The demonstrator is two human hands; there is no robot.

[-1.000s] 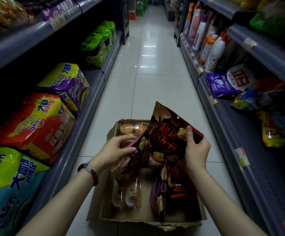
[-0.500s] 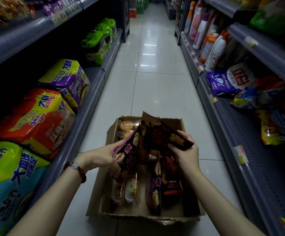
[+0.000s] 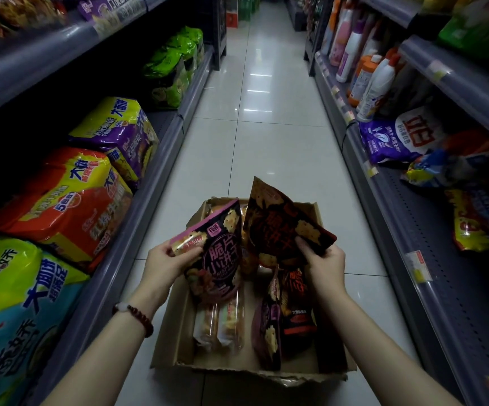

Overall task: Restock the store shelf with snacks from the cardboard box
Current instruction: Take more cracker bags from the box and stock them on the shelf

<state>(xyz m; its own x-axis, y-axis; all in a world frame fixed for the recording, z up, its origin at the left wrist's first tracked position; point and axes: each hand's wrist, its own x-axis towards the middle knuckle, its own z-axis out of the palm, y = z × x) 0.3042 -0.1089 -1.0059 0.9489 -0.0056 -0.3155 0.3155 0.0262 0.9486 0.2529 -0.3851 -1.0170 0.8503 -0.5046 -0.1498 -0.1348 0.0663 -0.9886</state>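
An open cardboard box (image 3: 176, 326) sits on the tiled aisle floor below me. My left hand (image 3: 164, 265) grips a purple-and-black cracker bag (image 3: 220, 253) by its upper left corner, lifted above the box. My right hand (image 3: 322, 265) holds a red-and-black cracker bag (image 3: 278, 224) by its lower right edge, tilted up beside the purple one. More snack bags (image 3: 269, 323) and clear-wrapped pastry packs (image 3: 217, 323) lie in the box.
The left shelf (image 3: 138, 206) carries large noodle multipacks (image 3: 70, 200) and green bags (image 3: 176, 63). The right shelf (image 3: 407, 235) holds detergent bags (image 3: 398, 136), bottles (image 3: 369, 74) and coloured packs, with bare shelf surface near me. The tiled aisle floor (image 3: 266, 127) runs ahead.
My left hand pulled the purple bag up out of the box. The red bag in my right hand dipped, then rose and tilted upright again beside it.
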